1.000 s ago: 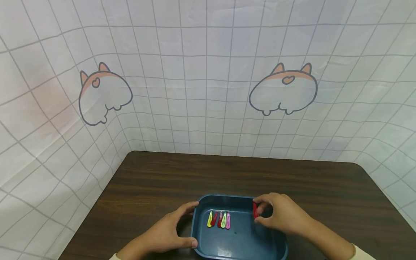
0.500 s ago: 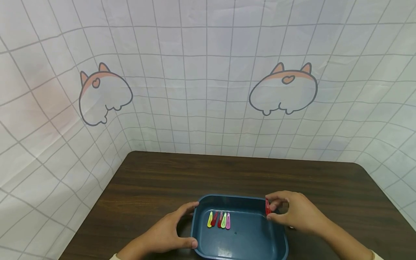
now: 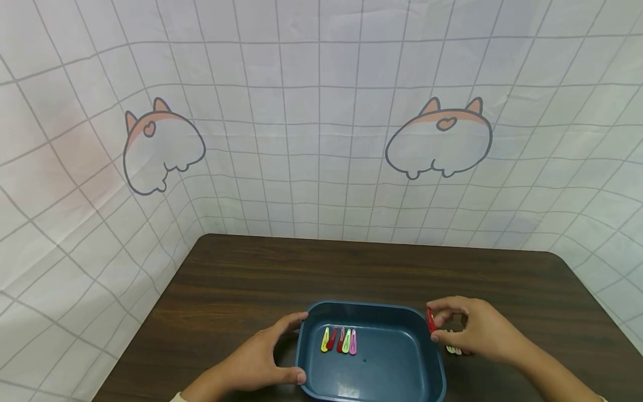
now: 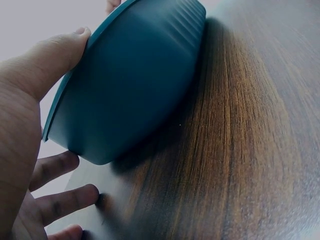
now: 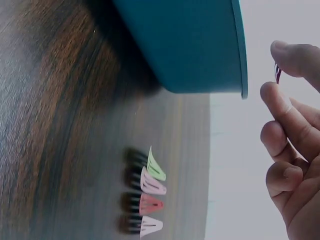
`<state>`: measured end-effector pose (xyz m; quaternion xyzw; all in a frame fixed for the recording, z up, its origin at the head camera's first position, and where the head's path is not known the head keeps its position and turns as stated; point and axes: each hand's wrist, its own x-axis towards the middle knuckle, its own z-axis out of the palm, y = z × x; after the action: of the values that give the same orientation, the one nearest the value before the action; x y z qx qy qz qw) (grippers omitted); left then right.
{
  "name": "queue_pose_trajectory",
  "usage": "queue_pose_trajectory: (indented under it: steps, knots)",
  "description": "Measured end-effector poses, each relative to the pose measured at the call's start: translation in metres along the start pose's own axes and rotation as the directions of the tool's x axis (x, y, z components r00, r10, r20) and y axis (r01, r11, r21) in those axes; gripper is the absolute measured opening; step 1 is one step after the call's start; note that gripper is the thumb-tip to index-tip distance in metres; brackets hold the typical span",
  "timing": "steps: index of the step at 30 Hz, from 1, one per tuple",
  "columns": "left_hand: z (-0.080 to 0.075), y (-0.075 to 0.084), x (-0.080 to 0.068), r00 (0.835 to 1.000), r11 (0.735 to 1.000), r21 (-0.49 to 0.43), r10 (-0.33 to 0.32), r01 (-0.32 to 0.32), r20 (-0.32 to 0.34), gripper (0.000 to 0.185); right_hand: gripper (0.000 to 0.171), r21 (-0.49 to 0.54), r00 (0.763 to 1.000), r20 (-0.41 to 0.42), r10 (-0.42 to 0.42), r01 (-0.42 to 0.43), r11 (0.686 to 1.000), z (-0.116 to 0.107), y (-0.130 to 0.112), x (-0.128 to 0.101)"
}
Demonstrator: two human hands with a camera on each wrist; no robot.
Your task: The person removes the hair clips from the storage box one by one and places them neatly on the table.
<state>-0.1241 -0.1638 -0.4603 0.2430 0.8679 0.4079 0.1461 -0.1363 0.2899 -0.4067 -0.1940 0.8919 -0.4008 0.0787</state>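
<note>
The right hand (image 3: 472, 332) pinched a half-hidden red hair clip (image 3: 431, 321), upright beside the tray (image 3: 372, 385); the left hand (image 3: 261, 360) gripped the tray's rim.

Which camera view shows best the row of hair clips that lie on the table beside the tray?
The right wrist view: four clips on the table lie in a clear row, pale green, light pink, red, white. In the head view the right hand hides nearly all of them. The left wrist view shows none.
</note>
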Motion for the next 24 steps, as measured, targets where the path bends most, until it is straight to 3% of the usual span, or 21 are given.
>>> queue_pose_trajectory:
  steps: [15,24]
  knots:
    - [-0.001,0.000,-0.001,1.000,1.000,-0.006,-0.012,0.012,0.008,0.094,0.053,-0.064,0.998,-0.056,0.022,-0.026,0.998,-0.009,0.017,-0.013]
    - [-0.001,-0.002,-0.001,1.000,1.000,0.004,-0.009,0.009,0.005,0.094,0.051,-0.118,0.996,-0.085,-0.020,0.010,0.993,-0.015,0.028,-0.020]
